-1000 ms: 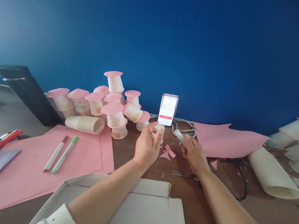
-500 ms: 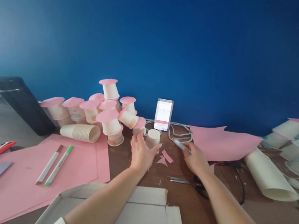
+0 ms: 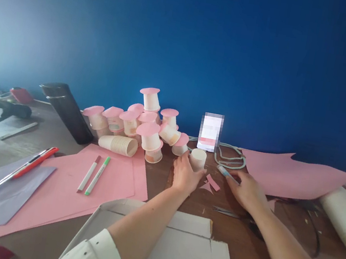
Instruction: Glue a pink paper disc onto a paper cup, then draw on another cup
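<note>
My left hand (image 3: 185,175) is closed around a small white paper cup (image 3: 197,159) that stands upside down on the brown table, fingers on its left side and thumb on its right. To the right, my right hand (image 3: 244,190) grips a small white and blue tube (image 3: 227,173), apparently a glue stick, pointing toward the cup. Pink paper scraps (image 3: 212,183) lie between the hands. Scissors (image 3: 228,212) rest below my right hand, their handles partly hidden by the arm. Left of the cup are several paper cups topped with pink discs (image 3: 148,129), some stacked.
A lit phone (image 3: 210,131) leans at the back, beside a pale cord (image 3: 230,162). Pink sheets (image 3: 58,189) hold two markers (image 3: 93,175); a cutter (image 3: 21,170) lies farther left. Nested cups (image 3: 118,144), a black bottle (image 3: 65,112), white cardboard (image 3: 190,257) and more pink paper (image 3: 295,178) surround the hands.
The view has swung left, so everything appears farther right. My right hand's fingers have closed more on the tube. My left hand stays at the cup.
</note>
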The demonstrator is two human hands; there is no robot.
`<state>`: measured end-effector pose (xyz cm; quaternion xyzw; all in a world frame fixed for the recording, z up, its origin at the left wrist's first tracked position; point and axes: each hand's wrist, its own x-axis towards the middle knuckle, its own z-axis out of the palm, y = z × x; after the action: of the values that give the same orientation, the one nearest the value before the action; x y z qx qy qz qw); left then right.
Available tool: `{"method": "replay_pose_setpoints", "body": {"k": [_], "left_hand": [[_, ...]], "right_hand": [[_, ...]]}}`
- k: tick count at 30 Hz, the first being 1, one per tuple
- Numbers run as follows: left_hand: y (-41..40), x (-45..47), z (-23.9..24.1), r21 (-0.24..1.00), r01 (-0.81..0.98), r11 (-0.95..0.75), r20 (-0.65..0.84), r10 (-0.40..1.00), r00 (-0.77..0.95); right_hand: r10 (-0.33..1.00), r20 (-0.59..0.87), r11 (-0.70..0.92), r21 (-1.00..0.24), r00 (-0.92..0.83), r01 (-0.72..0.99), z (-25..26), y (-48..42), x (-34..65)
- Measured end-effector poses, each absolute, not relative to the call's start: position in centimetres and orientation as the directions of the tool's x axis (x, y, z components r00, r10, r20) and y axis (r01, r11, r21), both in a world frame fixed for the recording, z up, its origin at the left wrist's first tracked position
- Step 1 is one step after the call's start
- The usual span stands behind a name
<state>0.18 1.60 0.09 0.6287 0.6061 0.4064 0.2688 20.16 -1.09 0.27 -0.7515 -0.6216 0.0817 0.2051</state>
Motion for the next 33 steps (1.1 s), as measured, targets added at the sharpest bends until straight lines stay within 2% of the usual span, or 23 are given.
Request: {"method": "replay_pose_setpoints", "body": {"k": [7, 17, 20, 22, 24, 27, 29, 33], "left_hand": [[1.9, 0.0, -0.3, 0.838, 0.531, -0.126, 0.172, 0.984, -0.037], [2.3, -0.2, -0.5, 0.843, 0.518, -0.142, 0.177, 0.984, -0.018], [2.3, -0.1, -0.5, 0.855, 0.495, -0.158, 0.198, 0.98, -0.03], [2.2, -0.3, -0.2, 0.883, 0.428, -0.192, 0.242, 0.968, -0.064], [2.1, -0.6, 0.4, 0.902, 0.328, -0.282, 0.342, 0.93, -0.139], [2.1, -1.4, 1.8, 0.866, 0.241, -0.438, 0.496, 0.809, -0.314], [2.3, -2.1, 2.8, 0.832, 0.203, -0.516, 0.554, 0.754, -0.353], [2.9, -3.0, 3.9, 0.801, 0.215, -0.558, 0.592, 0.688, -0.42]], "right_hand": [[0.964, 0.142, -0.145, -0.432, 0.226, 0.89, 0.3, -1.3, 19.7], [0.972, 0.205, -0.026, -0.394, 0.115, 0.919, 0.3, -1.7, 19.5], [0.961, 0.226, -0.057, -0.402, 0.16, 0.914, 0.3, -1.5, 20.1], [0.934, 0.261, -0.109, -0.447, 0.246, 0.888, 0.3, -1.2, 21.0], [0.889, 0.294, -0.146, -0.544, 0.351, 0.827, 0.6, -0.8, 22.3], [0.836, 0.279, -0.162, -0.697, 0.472, 0.699, 1.5, -0.5, 24.1], [0.792, 0.236, -0.187, -0.783, 0.562, 0.593, 2.3, -0.6, 25.1], [0.781, 0.193, -0.189, -0.833, 0.594, 0.52, 3.7, -0.7, 26.8]]}}
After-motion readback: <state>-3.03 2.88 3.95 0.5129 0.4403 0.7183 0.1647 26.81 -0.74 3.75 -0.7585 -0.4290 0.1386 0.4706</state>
